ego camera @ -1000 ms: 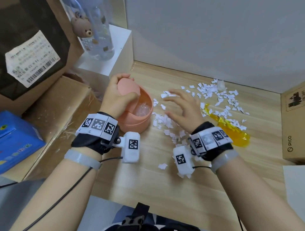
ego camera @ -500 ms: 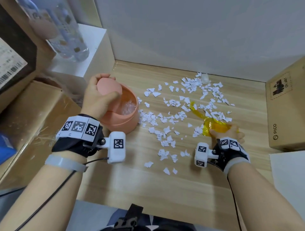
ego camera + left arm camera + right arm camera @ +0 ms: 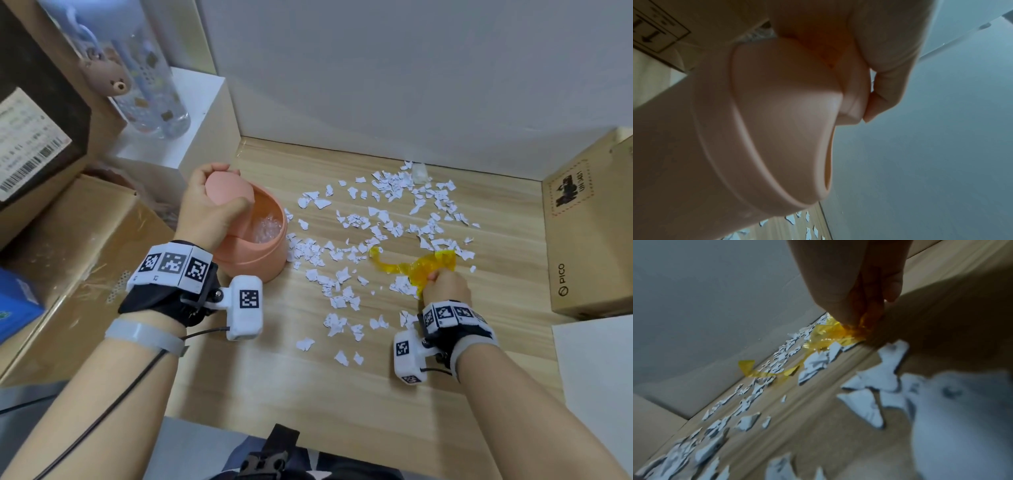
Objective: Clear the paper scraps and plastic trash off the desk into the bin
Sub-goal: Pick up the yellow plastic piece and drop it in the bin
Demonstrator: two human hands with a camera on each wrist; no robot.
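While I watch: paper scraps (image 3: pixel 383 219) cover the worktop (image 3: pixel 308 394).
Left hand (image 3: pixel 209 209): fingers curled on the bin lid (image 3: pixel 227 190).
Right hand (image 3: pixel 445 286): fingers pinch the yellow plastic (image 3: pixel 421 265).

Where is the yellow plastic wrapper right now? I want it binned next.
In the head view, the yellow plastic wrapper lies right of the pink bin, among paper scraps, its near end gripped by the right hand.

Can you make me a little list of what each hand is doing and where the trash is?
left hand: holds the pink bin's lid tilted open
right hand: grips the yellow plastic
bin: on the desk, clear crumpled plastic inside
paper scraps: scattered on the desk, right of the bin
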